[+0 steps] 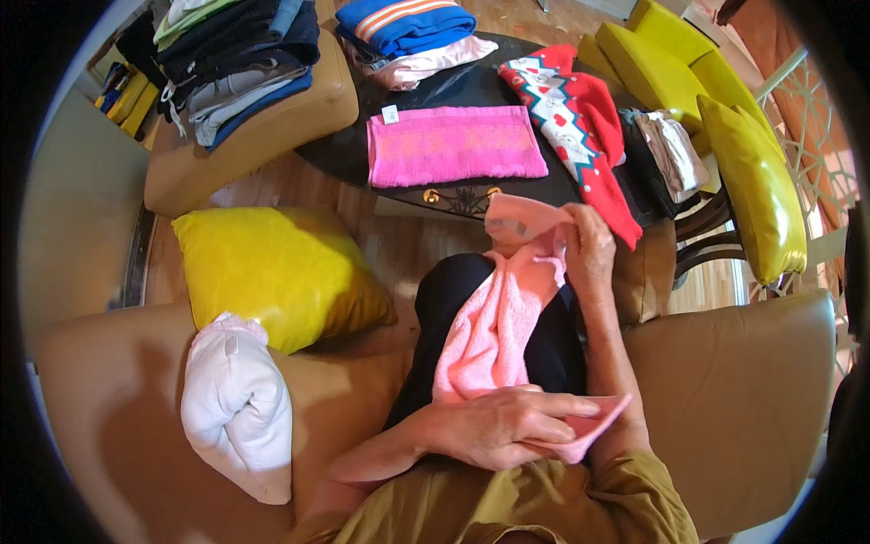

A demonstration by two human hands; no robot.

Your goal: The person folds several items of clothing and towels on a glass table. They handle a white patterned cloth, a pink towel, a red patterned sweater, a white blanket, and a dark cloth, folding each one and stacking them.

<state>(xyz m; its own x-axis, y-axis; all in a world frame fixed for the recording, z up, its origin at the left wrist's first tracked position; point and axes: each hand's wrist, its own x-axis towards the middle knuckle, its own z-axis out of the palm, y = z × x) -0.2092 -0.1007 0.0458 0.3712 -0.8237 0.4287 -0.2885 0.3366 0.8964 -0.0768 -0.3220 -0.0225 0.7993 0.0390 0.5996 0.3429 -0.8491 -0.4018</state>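
Observation:
A light pink terry cloth [489,326] stretches across my lap over dark trousers [445,279]. My right hand [590,241] pinches its far end, where a flap with a small label hangs toward the table. Near my waist, my left hand [506,425] has the near end between its fingers, and a corner of the cloth sticks out to the right. Beyond the right hand, a brighter pink towel [455,146] lies folded flat on a dark oval table [326,153], a white tag on its edge. Whether the cloth is a towel or a garment, I cannot tell.
A red patterned knit [578,115] drapes over the table's right side beside folded clothes [669,156]. Blue folded fabric [408,27] sits farther back. Stacked clothes [238,68] rest on a tan seat. A yellow cushion [265,272] and a rolled white garment [238,415] lie to my left.

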